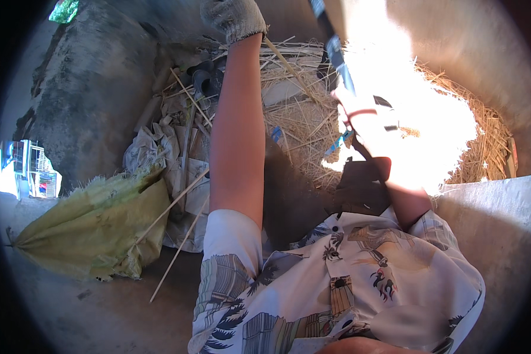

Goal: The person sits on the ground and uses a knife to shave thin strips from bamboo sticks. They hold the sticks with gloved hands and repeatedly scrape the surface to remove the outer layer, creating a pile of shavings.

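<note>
My left hand wears a whitish knitted glove and is raised at the top edge, which cuts it off. Its fingers look curled closed. From the glove a thin pale stick slants down to the right, its upper end hidden. My right hand lies in harsh sunlight, washed out, with a reddish band round the wrist. It grips the lower end of a long, narrow, dark blade-like tool, which rises to the top edge and is slightly blurred. Straw and split sticks litter the ground between my arms.
On the left lies a yellowish woven sack with frayed edges, beside crumpled pale sheeting. Loose sticks lean across them. Dark, rounded objects stand behind my left forearm. A straw heap lies against the wall at right.
</note>
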Available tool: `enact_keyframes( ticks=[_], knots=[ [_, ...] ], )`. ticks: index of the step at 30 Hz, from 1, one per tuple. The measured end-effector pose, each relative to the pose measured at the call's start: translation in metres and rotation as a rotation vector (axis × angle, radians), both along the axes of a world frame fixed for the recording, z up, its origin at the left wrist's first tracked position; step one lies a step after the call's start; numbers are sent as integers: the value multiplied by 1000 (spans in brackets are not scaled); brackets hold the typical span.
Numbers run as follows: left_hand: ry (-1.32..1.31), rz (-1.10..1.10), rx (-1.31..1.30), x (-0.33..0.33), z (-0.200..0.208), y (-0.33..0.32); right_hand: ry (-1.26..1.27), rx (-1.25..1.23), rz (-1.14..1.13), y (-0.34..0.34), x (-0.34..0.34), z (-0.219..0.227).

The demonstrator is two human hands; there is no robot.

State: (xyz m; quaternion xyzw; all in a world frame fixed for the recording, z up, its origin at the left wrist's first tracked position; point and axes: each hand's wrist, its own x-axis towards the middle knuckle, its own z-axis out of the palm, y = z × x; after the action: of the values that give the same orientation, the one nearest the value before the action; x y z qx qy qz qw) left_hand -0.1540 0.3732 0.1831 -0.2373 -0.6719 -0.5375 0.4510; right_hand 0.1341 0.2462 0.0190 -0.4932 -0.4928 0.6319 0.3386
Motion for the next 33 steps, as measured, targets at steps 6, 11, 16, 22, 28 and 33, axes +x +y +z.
enact_keyframes(
  ticks=[6,11,16,22,28,33],
  knots=[
    [-158,-34,-212,15,8,-22,-57,54,-93,-7,-33,-68],
    [-158,-648,255,65,37,-33,-198,-232,142,-14,-15,-74],
    [-469,-936,129,61,36,-48,122,96,-21,7,3,23],
    [-422,-1107,356,52,38,-59,-58,32,-77,-8,-55,-78],
    [-582,-1358,526,68,78,-122,-170,-302,189,-6,-46,-104],
    [-437,-1430,359,46,103,-175,-62,-530,303,-4,-49,-98]
  ],
)
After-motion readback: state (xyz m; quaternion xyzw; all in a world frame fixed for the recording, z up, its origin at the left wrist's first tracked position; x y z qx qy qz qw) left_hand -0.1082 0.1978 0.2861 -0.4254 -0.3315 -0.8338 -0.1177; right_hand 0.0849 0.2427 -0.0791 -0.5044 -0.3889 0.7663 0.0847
